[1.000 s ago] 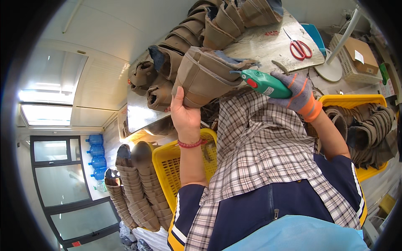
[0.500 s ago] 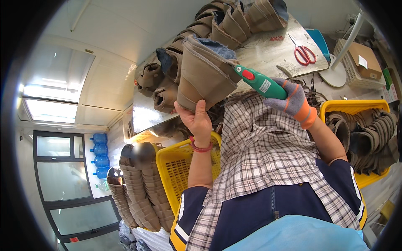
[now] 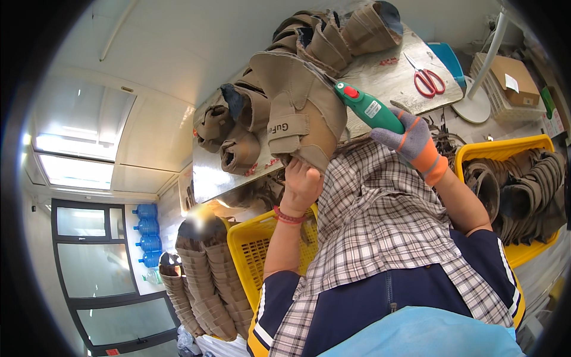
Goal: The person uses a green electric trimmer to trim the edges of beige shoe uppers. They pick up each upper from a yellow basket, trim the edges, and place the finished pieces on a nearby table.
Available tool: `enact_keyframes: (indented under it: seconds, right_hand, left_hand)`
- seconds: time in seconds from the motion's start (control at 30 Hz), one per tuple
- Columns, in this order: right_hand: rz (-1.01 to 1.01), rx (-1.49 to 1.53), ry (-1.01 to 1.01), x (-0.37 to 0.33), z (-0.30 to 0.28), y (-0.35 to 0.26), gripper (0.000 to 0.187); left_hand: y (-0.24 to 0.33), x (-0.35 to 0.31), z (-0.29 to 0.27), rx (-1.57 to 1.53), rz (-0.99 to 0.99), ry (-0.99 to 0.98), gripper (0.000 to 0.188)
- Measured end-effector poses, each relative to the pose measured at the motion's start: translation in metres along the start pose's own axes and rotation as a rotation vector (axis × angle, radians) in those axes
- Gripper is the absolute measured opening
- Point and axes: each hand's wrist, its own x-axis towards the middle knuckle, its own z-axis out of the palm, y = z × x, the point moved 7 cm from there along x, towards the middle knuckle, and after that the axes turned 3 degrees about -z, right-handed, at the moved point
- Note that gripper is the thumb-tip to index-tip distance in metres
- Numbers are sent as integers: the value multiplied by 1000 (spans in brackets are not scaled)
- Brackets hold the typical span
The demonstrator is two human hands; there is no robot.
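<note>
My bare left hand (image 3: 302, 185), with a red bead bracelet at the wrist, grips the lower end of a tan boot upper (image 3: 306, 98). The upper stands raised above the table edge, its strap side facing me. In a grey and orange glove, my right hand (image 3: 410, 143) is closed around a green handheld electric cutter (image 3: 367, 107) with a red button. The cutter's narrow tip meets the right edge of the upper near its top; the exact contact is hard to make out. Behind lie more tan uppers (image 3: 372, 30), and a rolled one (image 3: 239, 152) rests at the left.
Red-handled scissors (image 3: 428, 83) lie on the metal-topped table (image 3: 386, 74). A yellow basket (image 3: 244, 238) stands below my left arm. Another yellow basket (image 3: 505, 149) at the right holds stacked uppers. Tall stacks of uppers (image 3: 208, 279) stand at the lower left. Dark offcuts hang by the table edge.
My left hand has turned the boot upper around, so its strap side now shows instead of the plain side with the fuzzy lining. The cutter stays at its right edge.
</note>
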Motion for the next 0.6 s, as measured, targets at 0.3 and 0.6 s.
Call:
enact_keyframes:
  seconds: [0.3,0.6]
  right_hand:
    - [170,-32,78,1,-25,8,49]
    - [300,43,64,-44,-29,41,42]
  left_hand:
    - [14,-11,19,3,76,-131,23]
    - [3,-10,31,-46,-29,51,22]
